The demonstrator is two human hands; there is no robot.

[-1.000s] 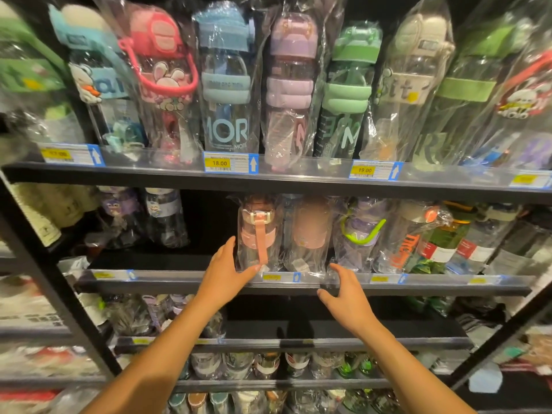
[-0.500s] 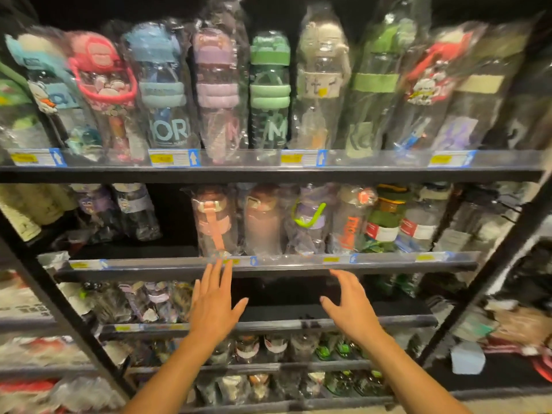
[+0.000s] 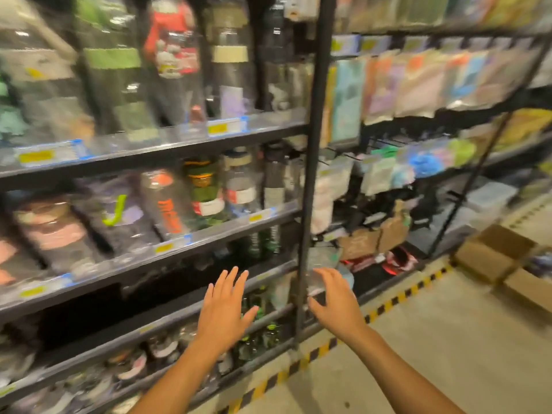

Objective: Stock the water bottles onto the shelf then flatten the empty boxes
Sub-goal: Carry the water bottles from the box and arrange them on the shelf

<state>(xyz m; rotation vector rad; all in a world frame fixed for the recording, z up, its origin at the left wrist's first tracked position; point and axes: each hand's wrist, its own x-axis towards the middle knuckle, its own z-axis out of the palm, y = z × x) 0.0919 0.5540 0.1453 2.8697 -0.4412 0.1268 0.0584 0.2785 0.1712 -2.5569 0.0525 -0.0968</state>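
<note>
Hands [image 3: 223, 309] [image 3: 336, 304] spread before shelves [image 3: 268, 132]; concrete floor [image 3: 448, 339].

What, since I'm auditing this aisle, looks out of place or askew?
Open cardboard boxes sit on the floor at right, by the striped line, not yet flattened. One lower shelf shows a dark, seemingly bare stretch under the stocked bottles. Blur hides finer faults.
</note>
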